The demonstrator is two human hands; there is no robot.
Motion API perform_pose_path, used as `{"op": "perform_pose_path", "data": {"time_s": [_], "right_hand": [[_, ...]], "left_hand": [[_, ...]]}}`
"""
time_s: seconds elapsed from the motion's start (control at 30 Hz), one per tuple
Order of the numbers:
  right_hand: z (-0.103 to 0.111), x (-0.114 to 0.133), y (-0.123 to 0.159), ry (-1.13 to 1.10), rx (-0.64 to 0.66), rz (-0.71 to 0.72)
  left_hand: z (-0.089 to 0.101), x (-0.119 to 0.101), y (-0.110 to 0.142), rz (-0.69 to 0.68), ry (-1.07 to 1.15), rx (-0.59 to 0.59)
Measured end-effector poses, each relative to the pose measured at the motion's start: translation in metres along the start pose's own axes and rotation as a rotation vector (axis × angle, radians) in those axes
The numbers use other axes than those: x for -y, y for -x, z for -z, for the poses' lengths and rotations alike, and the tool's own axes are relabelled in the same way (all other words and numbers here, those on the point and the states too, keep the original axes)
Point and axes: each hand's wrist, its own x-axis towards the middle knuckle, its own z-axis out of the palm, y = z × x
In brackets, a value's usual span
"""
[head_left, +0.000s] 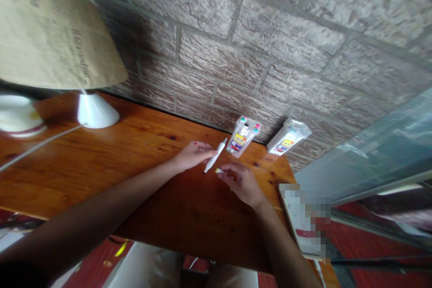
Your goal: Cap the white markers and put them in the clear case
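Observation:
My left hand (196, 155) pinches a white marker (216, 157) by its barrel, tilted above the wooden table. The marker's dark end points down toward me, and its grey end points up toward the wall. Just right of it, my right hand (241, 184) is closed on a small white cap with a yellow end (220, 171), held apart from the marker. Behind the hands, a clear marker case (240, 140) stands with its label toward me and a few coloured marker ends at its top.
A second clear case (288, 137) stands farther right by the brick wall (202, 54). At the left are a lamp (97, 110) with a cable and a white round container (20, 116). A partly blurred-out flat object (299, 220) lies on the table's (141, 153) right edge.

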Motion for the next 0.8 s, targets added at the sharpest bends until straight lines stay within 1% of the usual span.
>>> {"op": "perform_pose_path", "data": {"time_s": [0.07, 0.13, 0.33, 0.43, 0.57, 0.67, 0.8], "right_hand": [[0.002, -0.001, -0.001, -0.099, -0.116, -0.019], [0.004, -0.001, -0.002, -0.182, -0.214, -0.036], [0.011, 0.006, -0.006, -0.536, -0.435, -0.138], [0.015, 0.007, -0.007, -0.656, -0.509, -0.214], [0.021, 0.006, -0.008, -0.828, -0.582, -0.328], [0.024, 0.007, -0.008, -0.919, -0.601, -0.352], [0.024, 0.009, -0.008, -0.954, -0.605, -0.341]], "left_hand": [[0.000, -0.003, -0.001, 0.008, 0.147, 0.014], [0.000, -0.004, -0.001, 0.024, 0.240, 0.033], [-0.005, -0.004, 0.003, 0.042, 0.320, 0.095], [-0.007, -0.006, 0.006, 0.032, 0.323, 0.130], [-0.007, -0.010, 0.009, -0.002, 0.223, 0.165], [-0.007, -0.010, 0.009, 0.001, 0.186, 0.196], [-0.007, -0.006, 0.009, 0.029, 0.173, 0.243]]}}
